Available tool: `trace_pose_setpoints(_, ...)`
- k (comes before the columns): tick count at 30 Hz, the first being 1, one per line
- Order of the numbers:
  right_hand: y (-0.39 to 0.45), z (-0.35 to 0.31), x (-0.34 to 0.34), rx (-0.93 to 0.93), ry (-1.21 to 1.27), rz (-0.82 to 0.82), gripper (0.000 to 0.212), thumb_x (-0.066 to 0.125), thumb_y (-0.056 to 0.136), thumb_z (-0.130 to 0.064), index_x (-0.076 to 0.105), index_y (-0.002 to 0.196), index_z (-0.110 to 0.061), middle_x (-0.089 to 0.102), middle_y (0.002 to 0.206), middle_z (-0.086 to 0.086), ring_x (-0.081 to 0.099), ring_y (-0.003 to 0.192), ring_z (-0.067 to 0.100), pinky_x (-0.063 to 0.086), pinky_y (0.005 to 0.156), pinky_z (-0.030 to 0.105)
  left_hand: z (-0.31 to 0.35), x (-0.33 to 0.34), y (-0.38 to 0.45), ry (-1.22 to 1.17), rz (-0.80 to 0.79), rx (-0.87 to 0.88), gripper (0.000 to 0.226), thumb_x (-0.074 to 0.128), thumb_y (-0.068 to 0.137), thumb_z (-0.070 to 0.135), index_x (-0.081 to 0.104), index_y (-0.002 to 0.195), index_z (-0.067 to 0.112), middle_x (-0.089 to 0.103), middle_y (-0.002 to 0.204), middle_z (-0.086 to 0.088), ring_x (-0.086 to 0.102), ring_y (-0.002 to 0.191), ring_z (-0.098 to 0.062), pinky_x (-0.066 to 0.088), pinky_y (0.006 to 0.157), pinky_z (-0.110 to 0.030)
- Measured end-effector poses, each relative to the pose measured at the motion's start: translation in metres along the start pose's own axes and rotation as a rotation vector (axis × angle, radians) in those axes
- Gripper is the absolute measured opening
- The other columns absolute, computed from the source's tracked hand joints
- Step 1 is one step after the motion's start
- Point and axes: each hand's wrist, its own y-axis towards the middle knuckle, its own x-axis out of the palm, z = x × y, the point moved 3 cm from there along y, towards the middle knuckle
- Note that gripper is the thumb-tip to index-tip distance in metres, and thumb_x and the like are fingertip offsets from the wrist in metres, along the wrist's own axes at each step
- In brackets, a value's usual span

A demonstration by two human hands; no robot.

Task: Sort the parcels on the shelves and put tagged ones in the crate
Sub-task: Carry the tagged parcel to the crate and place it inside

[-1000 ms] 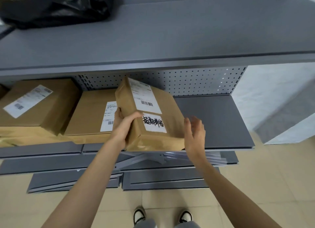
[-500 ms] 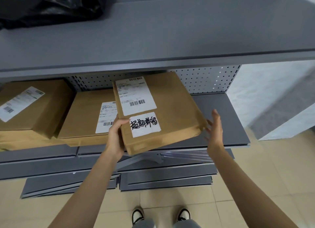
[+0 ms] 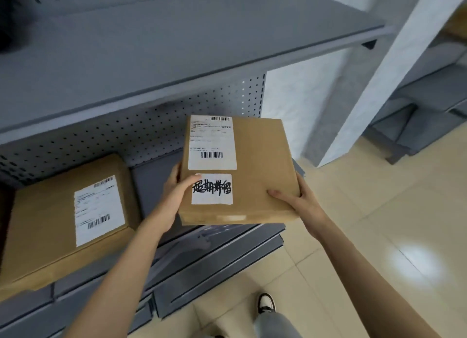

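Note:
A flat brown parcel [image 3: 257, 166] is held level in front of the lower shelf [image 3: 151, 176], clear of its surface. It carries a printed shipping label and, below it, a white tag with black handwriting [image 3: 212, 189]. My left hand [image 3: 177, 198] grips its left edge, thumb lying on the tag. My right hand [image 3: 300, 204] grips its right front corner, thumb on top. A second brown parcel [image 3: 50, 224] with only a shipping label lies on the shelf to the left. No crate is in view.
A grey upper shelf [image 3: 177, 42] overhangs the parcels, with a perforated back panel [image 3: 126, 130] behind. Loose grey shelf boards [image 3: 214, 262] lie on the tiled floor below. A white pillar [image 3: 374, 85] and another grey rack [image 3: 429, 105] stand to the right. My shoe [image 3: 265, 303] shows at the bottom.
The tagged parcel came off the shelf toward me and turned flat. My right hand closed on its right corner. The view swung right, and the far-left parcel left the frame.

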Motion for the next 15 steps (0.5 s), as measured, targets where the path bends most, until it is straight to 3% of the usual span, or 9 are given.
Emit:
trace_pose_setpoints(3, -0.035, 0.01, -0.014, -0.05, 0.051, 0.139, 0.088, 0.085, 0.056, -0.038, 0.043, 0.133, -0.036, 0.062, 0.119, -0.015, 0.063, 0.099, -0.001, 0.052, 0.072, 0.014, 0.0, 0.02, 0.0, 0.101, -0.164, 0.021, 0.067, 0.075, 0.072, 0.025, 0.042, 0.13, 0.033, 0.063, 0.112, 0.009, 0.06, 0.1, -0.008, 0.048, 0.082, -0.032)
trace_pose_setpoints(7, -0.1, 0.04, -0.032, -0.072, 0.107, 0.382, 0.097, 0.085, 0.049, -0.045, 0.041, 0.135, -0.036, 0.061, 0.121, -0.014, 0.06, 0.108, 0.005, 0.049, 0.081, 0.02, -0.002, 0.05, -0.015, 0.19, -0.457, 0.035, 0.059, 0.082, 0.055, 0.034, 0.052, 0.103, 0.049, 0.069, 0.098, 0.019, 0.066, 0.092, -0.004, 0.052, 0.073, -0.025)
trace_pose_setpoints(10, -0.161, 0.065, -0.04, -0.085, 0.155, 0.575, 0.094, 0.085, 0.048, -0.044, 0.044, 0.132, -0.034, 0.062, 0.119, -0.009, 0.061, 0.107, 0.008, 0.05, 0.076, 0.021, -0.009, 0.08, -0.037, 0.196, -0.678, 0.056, 0.076, 0.083, 0.052, 0.032, 0.047, 0.118, 0.044, 0.071, 0.096, 0.021, 0.068, 0.088, -0.002, 0.055, 0.063, -0.017)
trace_pose_setpoints(12, -0.204, 0.083, -0.041, -0.1, 0.203, 0.689, 0.091, 0.085, 0.05, -0.043, 0.045, 0.131, -0.036, 0.064, 0.115, -0.013, 0.063, 0.1, 0.002, 0.051, 0.068, 0.016, -0.014, 0.103, -0.058, 0.238, -0.823, 0.076, 0.092, 0.084, 0.053, 0.031, 0.039, 0.133, 0.036, 0.069, 0.109, 0.013, 0.067, 0.097, -0.007, 0.057, 0.069, -0.022)
trace_pose_setpoints(15, -0.273, 0.107, -0.04, -0.121, 0.267, 0.831, 0.089, 0.085, 0.05, -0.042, 0.046, 0.13, -0.04, 0.066, 0.109, -0.02, 0.065, 0.093, -0.004, 0.051, 0.065, 0.01, -0.023, 0.136, -0.096, 0.342, -0.984, 0.101, 0.103, 0.09, 0.048, 0.036, 0.034, 0.135, 0.041, 0.062, 0.123, 0.007, 0.061, 0.111, -0.017, 0.052, 0.091, -0.039)
